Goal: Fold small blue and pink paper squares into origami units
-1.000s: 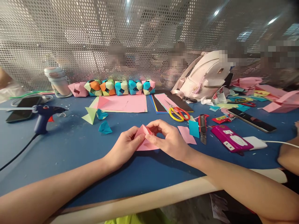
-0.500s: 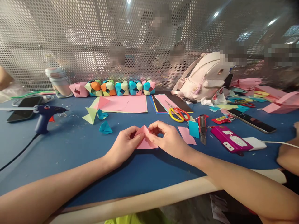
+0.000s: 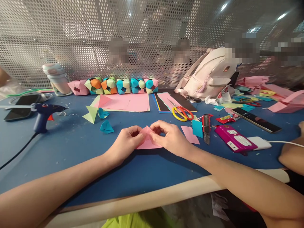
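Both my hands meet over a small pink folded paper (image 3: 149,143) on the blue table (image 3: 71,145). My left hand (image 3: 125,142) pinches its left side with curled fingers. My right hand (image 3: 169,137) pinches the raised fold at its top right. The paper's lower part lies flat on the table. Small teal folded pieces (image 3: 106,126) and a green one (image 3: 90,113) lie to the left, beyond my left hand.
Paper cubes (image 3: 121,86) line the mesh wall, with pink sheets (image 3: 130,103) before them. Scissors (image 3: 181,113), a utility knife (image 3: 206,124), a pink power strip (image 3: 235,142) and a phone (image 3: 256,119) lie right. A glue gun (image 3: 44,114) stands left. Another person's arm (image 3: 291,156) rests far right.
My hands and the pink paper have stayed almost in place; the fingers have pressed the raised fold a little lower and closer together. The view has shifted slightly.
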